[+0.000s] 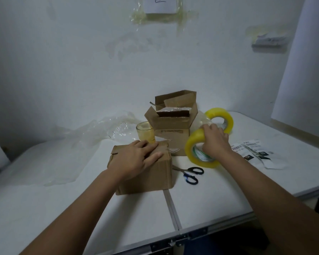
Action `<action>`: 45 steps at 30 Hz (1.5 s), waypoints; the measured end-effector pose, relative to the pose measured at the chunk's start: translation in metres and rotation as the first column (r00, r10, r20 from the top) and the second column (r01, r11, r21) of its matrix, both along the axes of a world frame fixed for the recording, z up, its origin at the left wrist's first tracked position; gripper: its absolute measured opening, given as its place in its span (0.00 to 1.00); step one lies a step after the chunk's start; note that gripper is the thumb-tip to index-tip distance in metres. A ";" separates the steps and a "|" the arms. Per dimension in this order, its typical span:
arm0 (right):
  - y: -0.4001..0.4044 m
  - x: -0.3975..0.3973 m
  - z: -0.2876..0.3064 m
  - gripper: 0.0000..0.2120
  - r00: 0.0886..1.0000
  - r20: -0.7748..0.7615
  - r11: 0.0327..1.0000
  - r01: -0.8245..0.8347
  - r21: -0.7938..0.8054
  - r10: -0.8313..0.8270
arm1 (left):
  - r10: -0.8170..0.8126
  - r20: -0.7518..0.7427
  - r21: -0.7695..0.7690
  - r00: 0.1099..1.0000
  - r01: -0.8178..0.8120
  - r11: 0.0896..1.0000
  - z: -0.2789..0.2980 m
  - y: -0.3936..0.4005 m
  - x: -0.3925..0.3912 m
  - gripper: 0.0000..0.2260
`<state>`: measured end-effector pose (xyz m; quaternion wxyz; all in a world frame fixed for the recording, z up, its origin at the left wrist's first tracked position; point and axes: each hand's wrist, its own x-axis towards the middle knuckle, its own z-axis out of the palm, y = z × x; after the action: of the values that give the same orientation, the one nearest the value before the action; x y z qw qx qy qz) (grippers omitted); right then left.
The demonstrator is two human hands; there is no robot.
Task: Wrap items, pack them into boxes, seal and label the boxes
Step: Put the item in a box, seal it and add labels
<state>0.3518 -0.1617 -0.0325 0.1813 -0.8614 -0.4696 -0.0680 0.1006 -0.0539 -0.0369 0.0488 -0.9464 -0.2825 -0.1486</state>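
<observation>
While the left hand [136, 159] presses flat on the closed box [145, 172] mid-desk, the right hand [215, 140] grips the tape roll [193, 144] just beside it; keep the flaps pinned and lay the tape along the seam.

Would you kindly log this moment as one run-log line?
stage: sealing | left hand: presses closed box flaps | right hand: grips tape roll | scissors: on table
</observation>
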 end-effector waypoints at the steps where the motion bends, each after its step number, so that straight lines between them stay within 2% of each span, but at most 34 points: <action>1: -0.001 -0.002 0.003 0.26 1.000 0.008 0.999 0.016 0.035 -0.016 | 0.007 -0.001 0.007 1.000 -0.007 1.000 0.000 0.000 0.000 0.34; 5: -0.013 -0.009 0.045 0.24 0.996 0.092 0.985 -0.021 0.173 0.005 | -0.010 0.009 -0.020 1.000 0.010 1.000 0.000 0.000 0.000 0.34; 7: -0.019 -0.015 0.067 0.24 0.996 0.082 0.972 -0.060 0.225 0.043 | -0.010 0.010 -0.021 1.000 0.010 1.000 0.000 -0.001 0.000 0.33; 9: -0.022 -0.023 0.083 0.25 0.996 -0.016 0.939 -0.081 0.335 0.091 | -0.006 -0.007 -0.004 1.000 0.006 1.000 0.001 -0.003 -0.001 0.34; 11: -0.020 -0.033 0.092 0.26 0.969 -0.180 0.879 -0.066 0.471 0.169 | -0.005 -0.019 -0.003 1.000 0.005 1.000 0.003 -0.004 -0.001 0.34; 15: 0.001 -0.052 0.103 0.25 0.807 -0.476 0.759 0.054 0.649 0.349 | -0.032 -0.027 -0.027 0.999 0.031 0.999 0.006 -0.010 -0.003 0.27; 19: 0.023 -0.082 0.099 0.23 0.515 -0.679 0.715 0.170 0.679 0.523 | -0.045 -0.069 -0.049 0.997 0.041 0.998 0.012 -0.012 -0.003 0.24; 20: 0.026 -0.089 0.095 0.23 0.472 -0.699 0.719 0.178 0.672 0.537 | -0.054 -0.074 -0.080 0.996 0.048 0.996 0.014 -0.011 -0.003 0.23; 23: 0.033 -0.104 0.079 0.22 0.451 -0.713 0.737 0.159 0.656 0.537 | -0.043 0.018 -0.160 0.999 0.046 0.986 0.015 -0.011 -0.004 0.18; 27: 0.039 -0.107 0.057 0.21 0.447 -0.721 0.717 0.219 0.662 0.530 | 0.087 0.170 -0.278 0.982 -0.037 0.960 0.016 -0.009 -0.007 0.13; 30: 0.036 -0.105 0.049 0.24 0.479 -0.700 0.692 0.232 0.683 0.530 | 0.191 0.432 -0.482 0.881 0.047 0.875 0.019 -0.002 -0.016 0.07; 32: 0.034 -0.106 0.044 0.26 0.531 -0.664 0.691 0.188 0.698 0.526 | 0.284 0.525 -0.608 0.802 0.120 0.784 0.022 0.000 -0.023 0.06; 34: 0.033 -0.105 0.039 0.27 0.576 -0.627 0.680 0.158 0.716 0.525 | 0.374 0.527 -0.711 0.763 0.154 0.687 0.025 -0.001 -0.027 0.05; 37: 0.031 -0.104 0.036 0.26 0.626 -0.577 0.675 0.107 0.730 0.525 | 0.454 0.526 -0.778 0.719 0.191 0.599 0.025 0.003 -0.029 0.05; 38: 0.031 -0.104 0.036 0.26 0.636 -0.565 0.676 0.093 0.731 0.525 | 0.479 0.548 -0.794 0.686 0.247 0.556 0.026 0.004 -0.029 0.06; 41: 0.034 -0.104 0.034 0.27 0.667 -0.540 0.692 0.050 0.720 0.513 | 0.599 0.594 -0.797 0.536 0.491 0.352 0.032 0.001 -0.032 0.09; 43: 0.037 -0.105 0.034 0.27 0.679 -0.525 0.706 0.012 0.708 0.514 | 0.687 0.562 -0.780 0.461 0.572 0.254 0.037 -0.001 -0.035 0.15; 45: 0.039 -0.107 0.035 0.27 0.679 -0.513 0.715 -0.024 0.699 0.525 | 0.739 0.517 -0.783 0.432 0.588 0.203 0.040 0.001 -0.037 0.25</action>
<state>0.2451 -0.1227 0.0029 0.6314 -0.6196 -0.4488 0.1268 0.0637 -0.0530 0.0032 -0.7059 -0.4705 -0.3421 -0.4040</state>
